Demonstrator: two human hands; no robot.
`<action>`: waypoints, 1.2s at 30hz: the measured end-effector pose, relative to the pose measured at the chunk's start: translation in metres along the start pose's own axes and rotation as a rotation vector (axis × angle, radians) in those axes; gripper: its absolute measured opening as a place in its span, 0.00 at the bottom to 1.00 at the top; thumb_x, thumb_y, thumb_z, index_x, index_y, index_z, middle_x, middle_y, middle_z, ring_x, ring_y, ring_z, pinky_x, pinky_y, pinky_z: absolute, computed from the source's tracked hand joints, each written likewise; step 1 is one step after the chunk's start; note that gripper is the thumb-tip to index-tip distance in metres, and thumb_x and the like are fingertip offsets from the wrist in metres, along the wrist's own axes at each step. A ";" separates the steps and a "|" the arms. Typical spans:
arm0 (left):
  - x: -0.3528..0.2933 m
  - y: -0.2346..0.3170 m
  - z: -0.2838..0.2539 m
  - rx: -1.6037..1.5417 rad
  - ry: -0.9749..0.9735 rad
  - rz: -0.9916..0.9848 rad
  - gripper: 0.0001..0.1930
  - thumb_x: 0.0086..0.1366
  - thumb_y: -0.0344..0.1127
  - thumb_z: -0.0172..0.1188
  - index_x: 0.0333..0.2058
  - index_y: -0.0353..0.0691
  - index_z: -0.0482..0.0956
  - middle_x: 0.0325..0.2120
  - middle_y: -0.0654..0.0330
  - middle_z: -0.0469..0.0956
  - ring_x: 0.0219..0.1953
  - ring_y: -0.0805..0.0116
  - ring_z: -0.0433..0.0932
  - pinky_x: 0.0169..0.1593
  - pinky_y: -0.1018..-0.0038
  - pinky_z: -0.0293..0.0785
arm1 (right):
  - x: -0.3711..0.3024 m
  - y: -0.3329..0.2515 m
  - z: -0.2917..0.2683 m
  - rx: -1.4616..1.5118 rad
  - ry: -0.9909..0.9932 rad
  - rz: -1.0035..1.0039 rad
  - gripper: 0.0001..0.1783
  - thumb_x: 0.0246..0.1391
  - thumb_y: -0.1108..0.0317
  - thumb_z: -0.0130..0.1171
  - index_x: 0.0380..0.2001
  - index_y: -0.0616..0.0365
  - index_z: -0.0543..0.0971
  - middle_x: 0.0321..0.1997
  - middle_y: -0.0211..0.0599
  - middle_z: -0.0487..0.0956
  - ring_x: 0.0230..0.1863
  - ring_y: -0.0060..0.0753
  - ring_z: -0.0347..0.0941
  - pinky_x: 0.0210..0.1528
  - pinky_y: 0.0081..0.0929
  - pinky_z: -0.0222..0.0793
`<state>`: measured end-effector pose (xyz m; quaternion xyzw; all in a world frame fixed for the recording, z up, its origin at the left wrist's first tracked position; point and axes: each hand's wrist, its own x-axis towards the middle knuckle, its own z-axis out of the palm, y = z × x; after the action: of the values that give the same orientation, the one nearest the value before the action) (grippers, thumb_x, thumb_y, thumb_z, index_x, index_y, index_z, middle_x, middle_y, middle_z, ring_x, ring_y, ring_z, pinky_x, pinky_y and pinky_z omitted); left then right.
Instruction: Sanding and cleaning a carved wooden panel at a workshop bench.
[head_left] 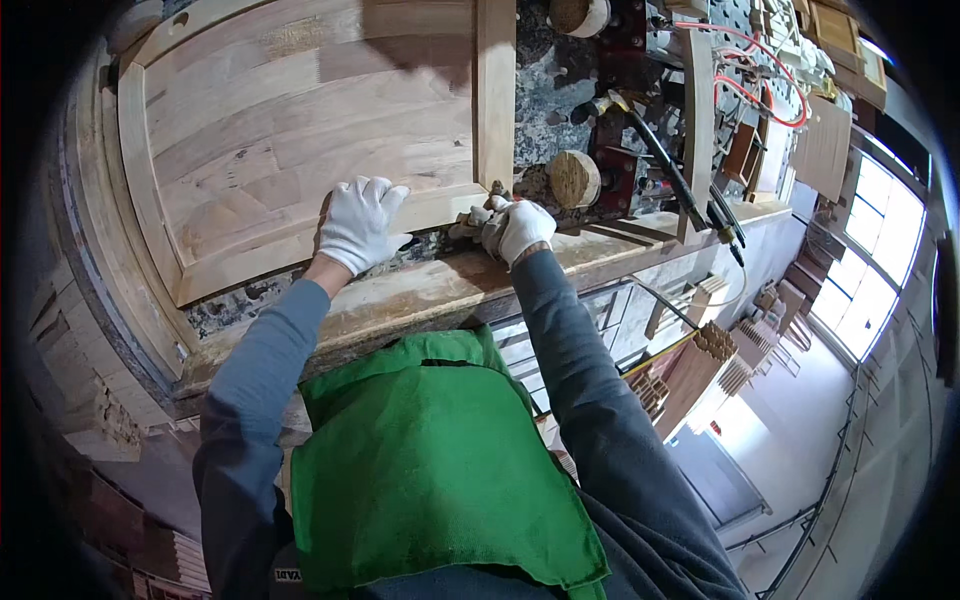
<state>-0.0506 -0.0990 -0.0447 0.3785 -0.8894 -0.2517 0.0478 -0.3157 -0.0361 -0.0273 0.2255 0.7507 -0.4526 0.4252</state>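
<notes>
A framed wooden panel (310, 120) lies flat on the workbench, pale rails around a planked middle. My left hand (358, 222), in a white glove, rests on the near rail (270, 240). Its fingers are stretched out over the panel, with the thumb pointing right. At the near right corner of the frame is my right hand (520, 228), also gloved, its fingers curled closed. Something small and greyish shows around its fingertips, too unclear to name. Just beyond that hand stands a round wooden block (574, 180).
A long wooden strip (440, 285) edges the bench in front of me. Right of the panel lie a hammer-like tool with a black handle (665, 160), a second round block (578, 15) and an upright board (697, 120). Red tubing (790, 90) loops at the far right. Stacked wood (690, 375) stands below.
</notes>
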 end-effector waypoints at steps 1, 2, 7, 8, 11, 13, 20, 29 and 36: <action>0.000 0.000 0.000 -0.007 -0.002 0.003 0.36 0.45 0.61 0.77 0.52 0.53 0.81 0.44 0.63 0.76 0.46 0.60 0.75 0.47 0.59 0.69 | 0.002 0.001 -0.003 0.024 -0.024 0.003 0.05 0.62 0.83 0.53 0.39 0.68 0.77 0.33 0.46 0.79 0.25 0.47 0.79 0.31 0.43 0.84; 0.000 0.000 0.000 0.008 0.011 0.009 0.36 0.45 0.61 0.77 0.52 0.53 0.81 0.44 0.63 0.76 0.46 0.60 0.75 0.47 0.59 0.69 | 0.003 0.003 -0.007 0.145 -0.051 0.040 0.05 0.62 0.83 0.52 0.38 0.69 0.77 0.34 0.47 0.79 0.26 0.49 0.80 0.34 0.46 0.86; -0.001 0.001 -0.002 -0.005 0.040 0.015 0.36 0.45 0.60 0.78 0.51 0.53 0.80 0.43 0.63 0.76 0.46 0.59 0.75 0.47 0.59 0.70 | 0.018 -0.001 -0.023 -0.261 0.144 -0.356 0.04 0.52 0.82 0.55 0.26 0.65 0.78 0.23 0.39 0.79 0.23 0.34 0.75 0.28 0.38 0.77; -0.001 0.001 -0.002 -0.010 0.031 0.019 0.35 0.44 0.59 0.78 0.51 0.53 0.80 0.42 0.63 0.75 0.45 0.59 0.75 0.47 0.59 0.70 | 0.018 -0.004 -0.029 -0.485 0.200 -0.483 0.04 0.50 0.81 0.55 0.24 0.65 0.78 0.21 0.37 0.78 0.22 0.31 0.74 0.29 0.35 0.75; 0.001 0.001 -0.003 -0.016 0.058 0.005 0.35 0.44 0.59 0.78 0.51 0.53 0.80 0.42 0.63 0.75 0.45 0.59 0.74 0.47 0.59 0.70 | 0.004 -0.023 -0.051 -0.809 0.091 -0.620 0.10 0.43 0.77 0.60 0.30 0.65 0.86 0.23 0.38 0.83 0.27 0.26 0.78 0.37 0.26 0.74; 0.000 0.002 -0.003 -0.028 0.029 0.007 0.36 0.44 0.59 0.78 0.51 0.53 0.80 0.42 0.63 0.75 0.45 0.59 0.74 0.48 0.59 0.70 | -0.018 -0.042 -0.072 -1.006 -0.071 -0.776 0.14 0.43 0.76 0.62 0.35 0.63 0.88 0.26 0.39 0.86 0.31 0.26 0.80 0.40 0.25 0.75; 0.000 0.004 -0.005 0.031 0.006 -0.004 0.36 0.45 0.60 0.77 0.52 0.53 0.80 0.43 0.62 0.75 0.46 0.59 0.74 0.49 0.59 0.69 | -0.049 -0.079 -0.053 -0.678 -0.090 -0.835 0.13 0.55 0.76 0.67 0.44 0.66 0.84 0.37 0.35 0.86 0.38 0.18 0.79 0.43 0.18 0.74; 0.001 0.004 -0.004 0.025 0.019 -0.004 0.37 0.42 0.60 0.79 0.51 0.52 0.79 0.44 0.61 0.75 0.46 0.58 0.74 0.48 0.58 0.68 | -0.025 -0.010 -0.010 -1.455 -0.279 -1.633 0.29 0.44 0.75 0.68 0.53 0.45 0.78 0.54 0.54 0.72 0.55 0.66 0.68 0.49 0.54 0.74; 0.002 0.005 -0.007 0.043 -0.012 -0.006 0.36 0.42 0.62 0.78 0.49 0.52 0.81 0.44 0.61 0.75 0.47 0.57 0.75 0.50 0.57 0.69 | -0.041 -0.049 -0.038 -1.863 -0.398 -1.151 0.24 0.52 0.73 0.62 0.54 0.48 0.80 0.46 0.55 0.74 0.46 0.66 0.74 0.44 0.55 0.77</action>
<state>-0.0530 -0.1003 -0.0363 0.3807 -0.8938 -0.2348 0.0335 -0.3460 -0.0253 0.0395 -0.6403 0.7081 0.1303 0.2677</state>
